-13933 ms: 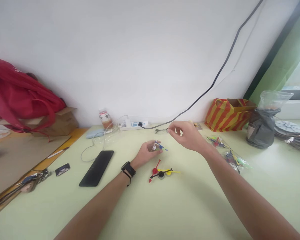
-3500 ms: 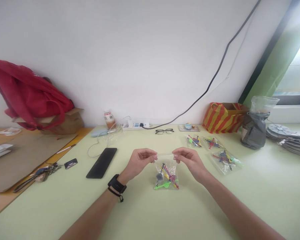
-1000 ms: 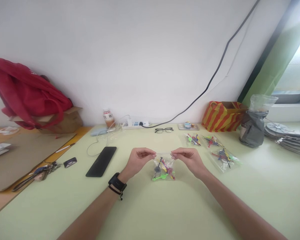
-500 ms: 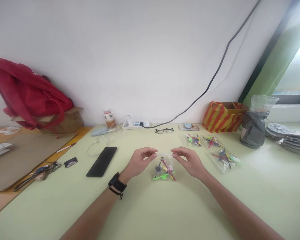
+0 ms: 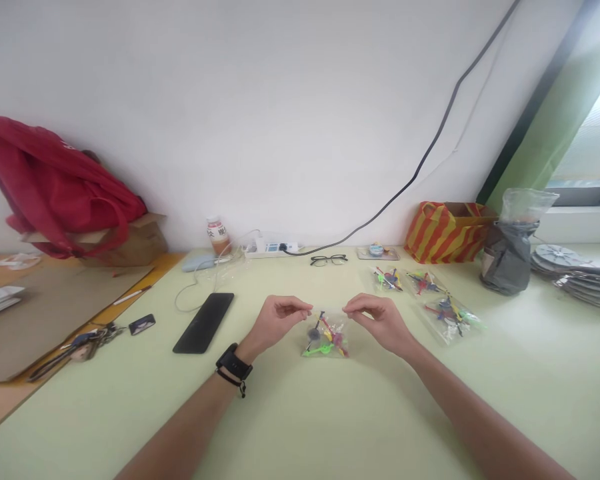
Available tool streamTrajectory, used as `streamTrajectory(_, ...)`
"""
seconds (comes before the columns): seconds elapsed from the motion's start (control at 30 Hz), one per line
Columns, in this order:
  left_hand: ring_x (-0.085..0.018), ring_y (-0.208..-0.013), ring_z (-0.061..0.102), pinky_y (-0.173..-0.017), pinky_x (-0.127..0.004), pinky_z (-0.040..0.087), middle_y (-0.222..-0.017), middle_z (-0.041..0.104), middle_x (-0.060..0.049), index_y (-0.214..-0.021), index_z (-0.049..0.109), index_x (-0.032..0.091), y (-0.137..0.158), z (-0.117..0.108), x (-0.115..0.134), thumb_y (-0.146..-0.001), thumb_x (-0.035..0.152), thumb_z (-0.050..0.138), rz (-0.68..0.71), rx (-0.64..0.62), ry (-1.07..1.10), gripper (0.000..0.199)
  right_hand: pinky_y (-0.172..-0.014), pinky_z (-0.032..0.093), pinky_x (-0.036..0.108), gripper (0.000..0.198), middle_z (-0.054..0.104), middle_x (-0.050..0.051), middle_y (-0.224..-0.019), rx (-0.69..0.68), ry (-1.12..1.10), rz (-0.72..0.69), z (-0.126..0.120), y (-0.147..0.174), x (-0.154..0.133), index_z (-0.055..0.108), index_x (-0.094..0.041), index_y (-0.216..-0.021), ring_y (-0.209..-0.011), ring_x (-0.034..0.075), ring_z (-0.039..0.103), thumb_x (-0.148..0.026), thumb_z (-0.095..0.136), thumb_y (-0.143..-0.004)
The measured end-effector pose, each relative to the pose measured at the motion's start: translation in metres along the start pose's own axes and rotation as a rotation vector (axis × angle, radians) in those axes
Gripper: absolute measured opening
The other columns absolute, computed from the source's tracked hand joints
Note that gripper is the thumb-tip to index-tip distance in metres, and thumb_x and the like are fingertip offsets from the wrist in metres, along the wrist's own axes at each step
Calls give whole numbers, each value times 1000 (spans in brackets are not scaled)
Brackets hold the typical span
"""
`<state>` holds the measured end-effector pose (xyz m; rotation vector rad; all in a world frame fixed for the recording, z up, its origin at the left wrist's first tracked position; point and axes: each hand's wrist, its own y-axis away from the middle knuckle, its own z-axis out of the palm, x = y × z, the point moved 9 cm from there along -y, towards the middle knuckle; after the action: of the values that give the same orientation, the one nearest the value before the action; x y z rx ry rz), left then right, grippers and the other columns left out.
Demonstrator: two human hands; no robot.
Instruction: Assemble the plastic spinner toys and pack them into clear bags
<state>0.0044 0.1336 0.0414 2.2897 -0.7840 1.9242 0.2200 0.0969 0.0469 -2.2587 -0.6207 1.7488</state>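
Note:
A clear plastic bag holds small colourful plastic parts, among them green, red, yellow and dark pieces. It is between my two hands over the pale green table. My left hand pinches its upper left corner between thumb and fingertips. At the upper right corner, my right hand does the same. A black watch and a dark band are on my left wrist. Off to the right of my right hand lie similar filled bags.
Left of my hands lie a black phone and keys. Glasses, a power strip and a bottle are near the wall. A striped bag, a grey bag and stacked discs stand right.
The bag has shifted slightly left and up between my hands. My fingertips have closed more tightly at its top corners. The surroundings look the same.

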Motion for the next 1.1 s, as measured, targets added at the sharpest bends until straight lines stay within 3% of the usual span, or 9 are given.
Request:
streamTrajectory(0.1,-20,-80,70,-74,-30,56,-87,78,-10,-89,81,15,0,2,-2,-81,37,83,-11,0,38,24,-83,54,39,16,75,8,-94,-22,4,-40,0,0,-5,81,-25,-90,-89,24,70,-34,67,-92)
streamTrajectory(0.27,-18,-84,67,-75,-28,53,-93,76,-8,-107,80,18,1,12,6,-87,38,79,37,-33,-70,28,-78,53,36,19,73,7,-91,-38,38,27,3,2,-11,75,-23,-97,-85,22,67,-40,68,-93)
streamTrajectory(0.33,-19,-85,66,-76,-28,52,-94,75,-8,-102,81,18,2,18,14,-91,37,74,78,-67,-136,23,-72,51,34,21,73,6,-89,-41,96,46,6,2,-13,74,-24,-101,-82,21,66,-42,66,-94)
streamTrajectory(0.5,-18,-84,64,-78,-29,52,-91,71,-8,-92,75,17,7,27,26,-94,33,69,115,-99,-191,18,-66,46,31,24,70,5,-82,-158,256,-29,20,5,-23,72,-23,-88,-74,18,60,-37,57,-100)
streamTrajectory(0.63,-20,-96,67,-89,-32,53,-102,74,-9,-102,75,17,11,37,22,-94,34,69,60,-156,-103,19,-68,45,31,25,67,4,-83,-175,299,-64,24,9,-26,68,-22,-89,-75,17,58,-34,52,-104)
streamTrajectory(0.83,-18,-79,65,-76,-29,52,-85,76,-8,-88,80,14,11,41,18,-94,38,69,1,-177,-151,27,-73,46,30,17,64,5,-94,-200,262,-91,27,10,-29,73,-22,-99,-83,17,59,-34,61,-100)
streamTrajectory(1.1,-18,-81,68,-77,-29,53,-91,80,-8,-96,83,17,9,38,13,-92,42,72,-54,-225,-144,28,-64,40,27,22,60,1,-77,-272,308,-19,24,9,-27,71,-19,-86,-69,13,51,-32,59,-100)
